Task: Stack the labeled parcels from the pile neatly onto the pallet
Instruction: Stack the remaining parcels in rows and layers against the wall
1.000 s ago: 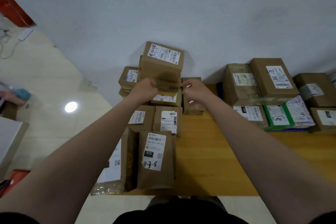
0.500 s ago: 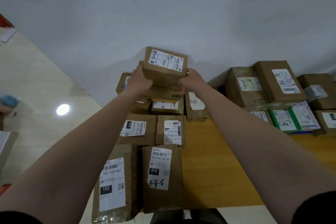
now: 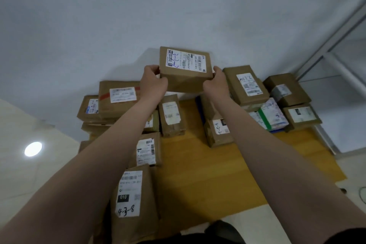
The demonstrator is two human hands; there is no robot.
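Above the wooden pallet [image 3: 208, 164], brown cardboard parcel [image 3: 185, 70], white barcode label, blue handwriting, gripped by both hands' curled fingers [image 3: 152, 69].

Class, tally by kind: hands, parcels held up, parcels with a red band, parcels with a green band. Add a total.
Hands: 2 (left hand, right hand)
Held parcel: 1
Red-banded parcel: 1
Green-banded parcel: 1
Total: 5

A pale grey wall [image 3: 178, 6] fills the upper view and meets a cream tiled floor [image 3: 29, 180] at the left. A round bright spot of light [image 3: 33, 149] lies on those tiles. At the right stands a white metal frame [image 3: 334, 41]. A thin cable [image 3: 362, 194] curls on the floor at the lower right edge, near a small dark object [image 3: 343, 190].
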